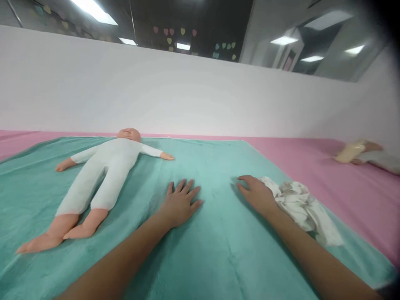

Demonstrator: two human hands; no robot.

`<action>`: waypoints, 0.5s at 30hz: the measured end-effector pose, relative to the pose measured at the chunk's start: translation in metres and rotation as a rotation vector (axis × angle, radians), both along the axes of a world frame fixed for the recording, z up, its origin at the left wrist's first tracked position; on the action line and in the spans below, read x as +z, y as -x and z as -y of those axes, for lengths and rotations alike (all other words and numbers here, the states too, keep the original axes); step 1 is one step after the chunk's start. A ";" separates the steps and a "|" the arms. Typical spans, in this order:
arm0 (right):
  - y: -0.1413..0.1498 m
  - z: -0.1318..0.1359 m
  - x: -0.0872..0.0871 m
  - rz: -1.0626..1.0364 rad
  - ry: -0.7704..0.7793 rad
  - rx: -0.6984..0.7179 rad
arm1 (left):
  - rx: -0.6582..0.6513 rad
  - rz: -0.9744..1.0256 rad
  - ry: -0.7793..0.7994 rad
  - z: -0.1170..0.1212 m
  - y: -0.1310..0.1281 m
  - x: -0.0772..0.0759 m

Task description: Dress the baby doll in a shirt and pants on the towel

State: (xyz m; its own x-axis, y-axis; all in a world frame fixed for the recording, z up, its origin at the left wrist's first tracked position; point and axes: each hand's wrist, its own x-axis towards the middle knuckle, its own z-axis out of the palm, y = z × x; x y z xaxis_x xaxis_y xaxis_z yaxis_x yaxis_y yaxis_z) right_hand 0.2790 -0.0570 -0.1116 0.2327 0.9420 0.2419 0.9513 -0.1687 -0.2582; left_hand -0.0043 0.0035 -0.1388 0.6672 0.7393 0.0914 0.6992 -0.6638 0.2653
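My left hand (178,205) rests on the teal blanket (215,241) with its fingers spread, holding nothing. To the right, my right hand (258,192) is low over the same blanket, its thumb and index finger apart and the other fingers largely hidden. Just beside and partly behind that hand and forearm lies a crumpled white printed cloth (301,204); whether they touch, I cannot tell. A baby doll (109,160) in a white body suit lies on its back to the left of my left hand, arms outstretched, head toward the wall and bare feet toward me.
Under the blanket is a pink sheet (300,160). A white wall (187,91) rises at the far edge, with dark glass (200,21) above it carrying heart stickers. At far right, a blurred beige and white object (353,152) lies on the pink sheet.
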 end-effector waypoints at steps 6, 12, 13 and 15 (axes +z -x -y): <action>0.006 0.064 -0.005 0.187 -0.014 0.098 | 0.009 -0.011 0.011 0.000 0.002 0.000; 0.001 0.108 0.016 0.251 -0.110 -0.054 | 0.006 -0.022 0.001 0.001 0.003 -0.001; -0.006 0.111 0.022 0.300 -0.120 -0.063 | 0.003 -0.017 -0.005 0.001 0.004 -0.001; -0.024 0.114 0.034 0.399 -0.079 -0.062 | 0.002 -0.003 -0.010 0.001 0.004 -0.002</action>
State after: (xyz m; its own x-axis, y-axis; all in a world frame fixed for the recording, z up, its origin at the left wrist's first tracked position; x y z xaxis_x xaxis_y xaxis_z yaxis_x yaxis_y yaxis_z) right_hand 0.3028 -0.1711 -0.0780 0.1615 0.9039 0.3961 0.9680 -0.2233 0.1148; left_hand -0.0080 0.0027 -0.1410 0.6661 0.7396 0.0964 0.7012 -0.6651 0.2568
